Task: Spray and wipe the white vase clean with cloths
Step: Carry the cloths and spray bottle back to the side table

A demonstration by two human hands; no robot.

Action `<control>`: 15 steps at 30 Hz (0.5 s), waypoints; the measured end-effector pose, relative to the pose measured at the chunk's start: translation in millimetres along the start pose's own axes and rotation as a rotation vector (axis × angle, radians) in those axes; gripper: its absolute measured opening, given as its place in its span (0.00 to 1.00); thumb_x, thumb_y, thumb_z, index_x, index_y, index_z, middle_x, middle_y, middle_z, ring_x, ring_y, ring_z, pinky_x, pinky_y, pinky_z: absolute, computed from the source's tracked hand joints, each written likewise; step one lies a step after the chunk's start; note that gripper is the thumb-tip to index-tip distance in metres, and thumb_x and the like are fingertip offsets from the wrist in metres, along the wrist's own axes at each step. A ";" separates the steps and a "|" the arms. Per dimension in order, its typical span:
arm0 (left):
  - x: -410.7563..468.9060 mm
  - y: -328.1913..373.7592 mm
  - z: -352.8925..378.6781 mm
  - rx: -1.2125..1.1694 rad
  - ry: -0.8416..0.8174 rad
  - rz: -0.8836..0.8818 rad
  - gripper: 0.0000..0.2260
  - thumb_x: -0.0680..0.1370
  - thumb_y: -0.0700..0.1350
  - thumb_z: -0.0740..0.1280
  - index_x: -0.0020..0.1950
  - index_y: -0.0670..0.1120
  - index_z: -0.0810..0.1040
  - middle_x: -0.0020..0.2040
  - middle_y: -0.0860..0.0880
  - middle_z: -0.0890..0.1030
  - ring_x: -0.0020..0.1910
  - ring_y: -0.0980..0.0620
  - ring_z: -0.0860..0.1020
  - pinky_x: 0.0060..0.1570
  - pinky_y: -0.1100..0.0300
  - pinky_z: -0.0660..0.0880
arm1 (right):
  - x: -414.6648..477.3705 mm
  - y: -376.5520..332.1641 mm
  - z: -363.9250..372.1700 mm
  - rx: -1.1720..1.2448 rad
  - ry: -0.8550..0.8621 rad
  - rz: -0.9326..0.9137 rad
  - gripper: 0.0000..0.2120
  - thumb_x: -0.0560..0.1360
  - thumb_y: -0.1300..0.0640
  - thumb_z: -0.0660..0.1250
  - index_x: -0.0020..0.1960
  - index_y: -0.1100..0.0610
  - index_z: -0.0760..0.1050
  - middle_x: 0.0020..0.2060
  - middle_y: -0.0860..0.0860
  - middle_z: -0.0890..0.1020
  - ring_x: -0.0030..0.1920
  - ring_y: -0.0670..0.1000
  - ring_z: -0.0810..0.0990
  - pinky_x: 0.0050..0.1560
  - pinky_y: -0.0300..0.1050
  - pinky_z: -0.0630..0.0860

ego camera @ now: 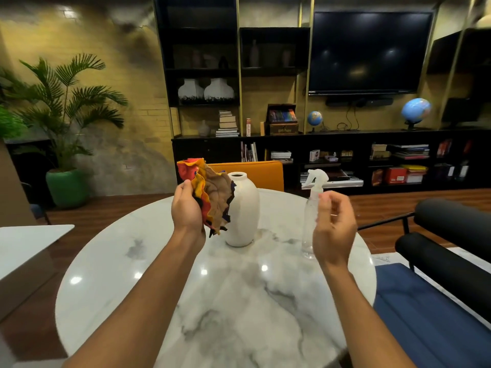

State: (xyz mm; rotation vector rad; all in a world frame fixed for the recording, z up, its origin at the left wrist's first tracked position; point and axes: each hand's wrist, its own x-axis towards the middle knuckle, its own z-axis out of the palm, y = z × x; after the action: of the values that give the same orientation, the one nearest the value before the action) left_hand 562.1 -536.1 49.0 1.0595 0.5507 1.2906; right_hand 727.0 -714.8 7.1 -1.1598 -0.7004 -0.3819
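A white vase (244, 208) stands upright near the far side of the round marble table (218, 301). My left hand (186, 208) grips a bundle of cloths (212, 192) in red, orange, brown and dark colours, held up just left of the vase and overlapping its left side in the picture. A clear spray bottle (312, 208) with a white trigger head stands to the right of the vase. My right hand (333, 227) hovers in front of the bottle with loosely curled fingers, holding nothing; it hides part of the bottle's right side.
An orange chair back (255, 172) stands behind the table. A blue-cushioned chair with black bolsters (438, 288) is at the right. A white surface (29, 243) juts in at the left. Shelves, a television and a potted palm (66, 123) line the far wall.
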 end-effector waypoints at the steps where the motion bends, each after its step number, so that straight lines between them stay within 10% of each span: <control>1: -6.3 -2.3 -1.2 -0.017 -0.018 -0.055 0.17 0.83 0.55 0.59 0.60 0.47 0.80 0.56 0.45 0.85 0.59 0.44 0.82 0.59 0.46 0.80 | 0.4 3.1 -6.7 -0.031 0.066 0.005 0.07 0.82 0.52 0.64 0.55 0.55 0.76 0.42 0.41 0.78 0.43 0.41 0.76 0.45 0.36 0.73; 9: -43.7 -9.2 7.7 -0.070 -0.177 -0.274 0.18 0.85 0.54 0.58 0.65 0.47 0.81 0.57 0.46 0.86 0.58 0.45 0.84 0.58 0.47 0.80 | 16.2 41.9 -26.2 -0.305 -0.196 0.403 0.41 0.69 0.44 0.81 0.73 0.52 0.63 0.63 0.53 0.72 0.62 0.53 0.73 0.56 0.50 0.74; 15: -42.3 -9.3 6.4 -0.055 -0.264 -0.318 0.20 0.85 0.54 0.55 0.67 0.47 0.80 0.60 0.45 0.85 0.58 0.44 0.84 0.56 0.49 0.80 | 29.3 58.5 -18.7 -0.358 -0.401 0.464 0.32 0.72 0.45 0.78 0.69 0.53 0.71 0.58 0.49 0.79 0.57 0.53 0.80 0.45 0.44 0.74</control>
State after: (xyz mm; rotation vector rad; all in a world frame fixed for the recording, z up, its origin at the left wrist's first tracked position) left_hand 561.7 -577.4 34.7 1.0300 0.4582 0.8678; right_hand 789.9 -708.3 -18.2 -1.7194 -0.6958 0.1317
